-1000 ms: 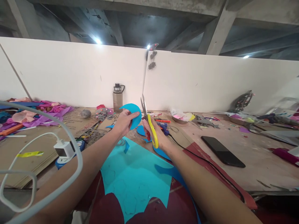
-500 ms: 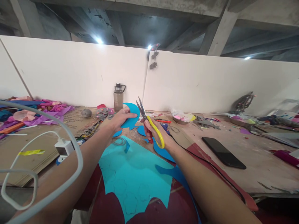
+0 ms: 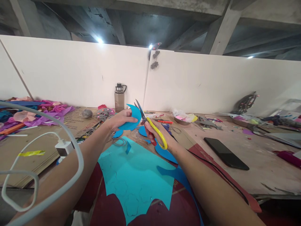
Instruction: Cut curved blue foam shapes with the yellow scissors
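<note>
Between the thumb and fingers of my left hand (image 3: 121,119) is a curved piece of blue felt or paper (image 3: 133,121); which material, I cannot tell. My right hand (image 3: 158,130) is closed around scissors (image 3: 156,133) with yellow and red handles, their blades pointing up beside the right edge of the blue piece. Below both hands lies a turquoise sheet (image 3: 138,175) with drawn outlines and a scalloped lower edge. Other blue cutouts (image 3: 166,153) lie partly under my right wrist, and a blue strip (image 3: 182,177) runs along the sheet's right side.
A bottle (image 3: 119,99) stands against the white partition (image 3: 94,69). To the right lie a black phone (image 3: 225,153) and a dark cable (image 3: 218,172). A white cable (image 3: 80,157) loops over the left foreground, near a charger (image 3: 64,149). Colourful scraps (image 3: 51,114) are heaped far left.
The blue piece has turned in my left hand, its upper tip now pointing up-left. The scissors' blades have drawn closer together and tilted further left, beside the piece's edge.
</note>
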The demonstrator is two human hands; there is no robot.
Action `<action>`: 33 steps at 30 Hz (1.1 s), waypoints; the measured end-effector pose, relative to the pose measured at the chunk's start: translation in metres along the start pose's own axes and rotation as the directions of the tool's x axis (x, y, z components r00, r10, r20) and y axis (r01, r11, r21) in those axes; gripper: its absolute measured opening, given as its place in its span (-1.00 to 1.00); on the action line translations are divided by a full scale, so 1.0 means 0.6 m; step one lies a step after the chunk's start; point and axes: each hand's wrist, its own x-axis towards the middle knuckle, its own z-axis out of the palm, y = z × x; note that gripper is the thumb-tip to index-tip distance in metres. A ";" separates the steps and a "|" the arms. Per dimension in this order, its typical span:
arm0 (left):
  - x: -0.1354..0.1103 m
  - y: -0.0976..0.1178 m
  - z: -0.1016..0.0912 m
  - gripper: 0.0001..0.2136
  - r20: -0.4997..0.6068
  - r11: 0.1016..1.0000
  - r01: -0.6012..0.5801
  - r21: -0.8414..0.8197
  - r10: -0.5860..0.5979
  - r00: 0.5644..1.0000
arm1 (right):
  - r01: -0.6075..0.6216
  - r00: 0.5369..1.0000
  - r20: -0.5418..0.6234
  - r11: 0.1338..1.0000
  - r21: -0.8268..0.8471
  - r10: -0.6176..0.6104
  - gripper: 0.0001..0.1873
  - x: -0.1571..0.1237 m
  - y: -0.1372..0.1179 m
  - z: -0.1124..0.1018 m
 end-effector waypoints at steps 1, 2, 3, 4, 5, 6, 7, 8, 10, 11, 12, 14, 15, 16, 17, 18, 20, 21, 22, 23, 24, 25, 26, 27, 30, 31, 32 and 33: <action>0.000 -0.001 -0.001 -0.76 0.010 1.000 0.001 0.012 -0.001 1.000 | 0.002 1.000 0.003 1.000 -0.003 -0.002 -0.50 -0.001 -0.001 0.000; 0.000 -0.002 -0.002 -0.77 0.019 1.000 0.003 0.020 -0.003 1.000 | 0.004 1.000 0.005 1.000 -0.008 -0.004 -0.50 -0.001 -0.001 0.000; 0.001 -0.003 -0.004 -0.77 0.028 1.000 0.006 0.025 -0.006 1.000 | 0.005 1.000 0.007 1.000 -0.015 -0.005 -0.50 -0.001 -0.001 -0.001; 0.002 -0.005 -0.005 -0.77 0.035 1.000 0.007 0.028 -0.008 0.999 | 0.004 1.000 0.007 1.000 -0.023 -0.004 -0.51 -0.001 -0.001 -0.002; 0.003 -0.006 -0.006 -0.76 0.042 1.000 0.008 0.030 -0.009 0.999 | 0.004 1.000 0.005 0.999 -0.033 -0.004 -0.51 0.000 0.000 -0.002; 0.003 -0.008 -0.007 -0.75 0.045 1.000 0.007 0.030 -0.008 0.999 | 0.004 1.000 0.002 0.999 -0.042 -0.004 -0.51 0.000 0.000 -0.003; 0.004 -0.009 -0.007 -0.75 0.045 1.000 0.005 0.030 -0.007 0.999 | 0.005 1.000 0.000 0.999 -0.050 -0.005 -0.51 0.001 0.001 -0.003; 0.005 -0.010 -0.008 -0.75 0.043 1.000 0.004 0.030 -0.005 0.999 | 0.006 1.000 -0.003 0.999 -0.054 -0.006 -0.52 0.001 0.002 -0.003; 0.005 -0.012 -0.008 -0.74 0.036 1.000 0.004 0.027 -0.005 0.999 | 0.000 1.000 -0.011 0.998 -0.056 -0.001 -0.52 0.002 0.003 -0.003; 0.006 -0.012 -0.009 -0.74 0.035 1.000 0.004 0.027 -0.005 0.999 | -0.004 1.000 -0.014 0.999 -0.053 0.003 -0.52 0.002 0.003 -0.003; 0.006 -0.012 -0.009 -0.75 0.038 1.000 0.004 0.030 -0.005 0.999 | -0.007 1.000 -0.014 0.999 -0.051 0.006 -0.52 0.001 0.003 -0.002; 0.006 -0.013 -0.010 -0.76 0.048 0.999 -0.001 0.047 -0.001 0.999 | -0.009 1.000 -0.015 0.999 -0.041 0.008 -0.52 0.001 0.003 -0.002; 0.006 -0.013 -0.011 -0.76 0.050 0.998 -0.007 0.057 0.004 0.999 | -0.008 1.000 -0.016 0.999 -0.037 0.008 -0.53 0.001 0.004 -0.001; 0.007 -0.013 -0.012 -0.76 0.053 0.998 -0.012 0.066 0.008 0.999 | -0.008 1.000 -0.020 0.999 -0.035 0.007 -0.53 0.001 0.004 -0.001; 0.007 -0.014 -0.013 -0.76 0.056 0.997 -0.016 0.072 0.012 0.998 | -0.008 1.000 -0.027 0.999 -0.035 0.007 -0.53 0.000 0.005 -0.001; 0.007 -0.014 -0.014 -0.76 0.060 0.997 -0.020 0.076 0.015 0.998 | -0.008 0.999 -0.033 0.999 -0.035 0.006 -0.53 0.000 0.005 -0.001; 0.008 -0.014 -0.016 -0.76 0.068 0.997 -0.022 0.079 0.016 0.998 | -0.008 0.999 -0.039 0.999 -0.036 0.007 -0.54 0.001 0.007 -0.001; 0.008 -0.014 -0.016 -0.76 0.072 0.997 -0.021 0.081 0.015 0.997 | -0.010 0.999 -0.039 0.999 -0.037 0.009 -0.55 0.001 0.008 -0.001; 0.008 -0.014 -0.016 -0.76 0.073 0.996 -0.021 0.081 0.015 0.997 | -0.013 0.999 -0.038 0.999 -0.039 0.011 -0.55 0.002 0.008 -0.002; 0.008 -0.014 -0.017 -0.75 0.072 0.996 -0.021 0.081 0.015 0.997 | -0.013 0.999 -0.035 0.999 -0.040 0.012 -0.56 0.002 0.009 -0.002; 0.008 -0.014 -0.017 -0.75 0.071 0.997 -0.021 0.080 0.015 0.997 | -0.007 1.000 -0.030 0.999 -0.041 0.006 -0.56 0.003 0.010 -0.002; 0.007 -0.013 -0.018 -0.74 0.072 0.997 -0.020 0.079 0.015 0.997 | 0.006 1.000 -0.024 0.999 -0.043 -0.007 -0.56 0.004 0.010 -0.002; 0.007 -0.014 -0.018 -0.74 0.075 0.997 -0.020 0.077 0.015 0.997 | 0.024 1.000 -0.017 0.999 -0.048 -0.025 -0.56 0.005 0.011 -0.002; 0.008 -0.014 -0.019 -0.74 0.080 0.997 -0.021 0.074 0.015 0.997 | 0.042 0.999 -0.012 0.998 -0.053 -0.043 -0.56 0.005 0.011 -0.002; 0.008 -0.014 -0.020 -0.73 0.095 0.997 -0.018 0.069 0.011 0.995 | 0.054 0.999 -0.007 0.997 -0.061 -0.054 -0.55 0.005 0.009 -0.001; 0.009 -0.014 -0.020 -0.73 0.096 0.997 -0.016 0.069 0.010 0.995 | 0.043 0.999 -0.007 0.997 -0.061 -0.043 -0.54 0.004 0.008 0.000; 0.009 -0.014 -0.019 -0.73 0.095 0.998 -0.014 0.069 0.007 0.995 | 0.032 0.999 -0.008 0.998 -0.060 -0.033 -0.54 0.003 0.007 0.000; 0.009 -0.013 -0.018 -0.73 0.094 0.998 -0.011 0.068 0.005 0.996 | 0.025 1.000 -0.007 0.998 -0.061 -0.025 -0.53 0.002 0.006 0.000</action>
